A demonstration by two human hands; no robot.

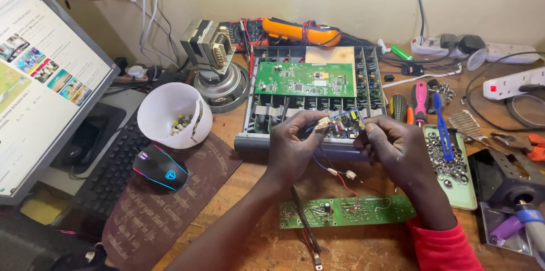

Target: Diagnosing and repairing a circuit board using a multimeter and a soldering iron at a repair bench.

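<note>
Both my hands hold a small circuit board (342, 124) with coloured components just above the desk. My left hand (293, 146) pinches its left end, where a white connector sits. My right hand (397, 147) grips its right end. Thin red and blue wires (339, 171) with white plugs hang from the board down toward a long green circuit board (372, 210) lying flat on the wood. Right behind my hands sits an opened metal chassis (250, 116) carrying a green main board (304, 79).
A monitor (40, 78), black keyboard (110, 170) and lit mouse (160, 167) stand at the left, next to a cracked white cup of parts (170, 113). Screwdrivers (420, 102), a tray of washers (461, 183), power strips (511, 82) and a clamp meter (298, 31) crowd the right and back.
</note>
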